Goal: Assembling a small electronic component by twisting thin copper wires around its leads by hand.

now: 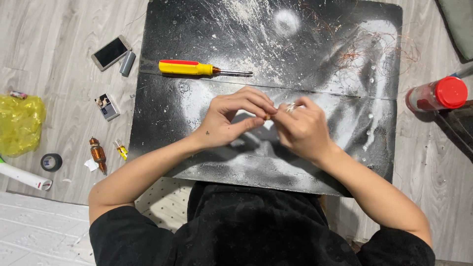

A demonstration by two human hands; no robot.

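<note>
My left hand (pixel 232 120) and my right hand (pixel 301 129) meet over the middle of a black, dust-streaked board (pixel 187 106). Together they pinch a small copper-coloured part (pixel 267 116) between the fingertips; most of it is hidden by the fingers. A ring shows on my right hand. A screwdriver (pixel 197 68) with a yellow and red handle lies on the board just beyond my hands, its tip pointing right.
A tangle of thin copper wire (pixel 367 47) lies at the board's far right. On the floor to the left are a phone (pixel 111 52), a grey cylinder (pixel 127 63), a small box (pixel 107 107), a copper coil (pixel 97 154), a tape roll (pixel 51 161) and a yellow bag (pixel 19 123). A red-capped can (pixel 437 94) lies at the right.
</note>
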